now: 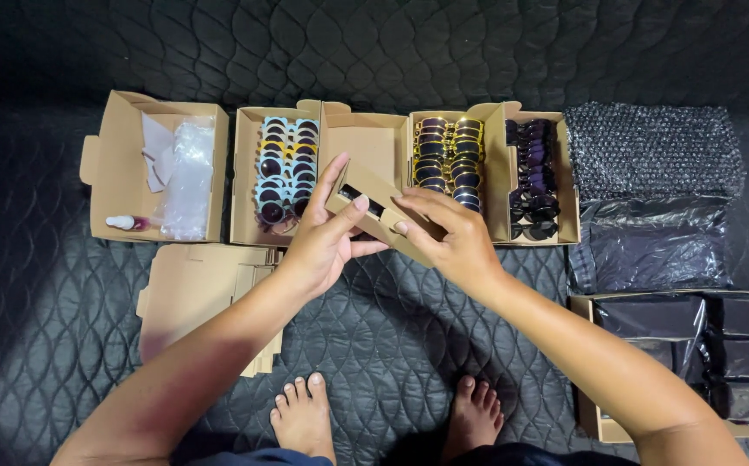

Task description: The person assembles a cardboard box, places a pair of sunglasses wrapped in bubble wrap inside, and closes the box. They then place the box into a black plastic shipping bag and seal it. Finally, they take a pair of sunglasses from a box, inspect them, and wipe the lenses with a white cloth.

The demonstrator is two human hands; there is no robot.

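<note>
Above dark quilted mat (392,345), between your hands: small kraft cardboard box (379,210), long axis slanting upper-left to lower-right, open end showing dark glasses. Left hand (318,242) pinches upper-left end; right hand (452,237) grips lower-right end. Behind: open boxes of sunglasses (284,168), bubble wrap (651,147).

Dark quilted mat (409,345). Open boxes of sunglasses: blue-framed (284,168), gold-framed (448,160), black-framed (534,177). Bubble wrap (651,147) far right. Flat cardboard stack (202,293) lower left. Small bottle (126,223) in leftmost box.
</note>
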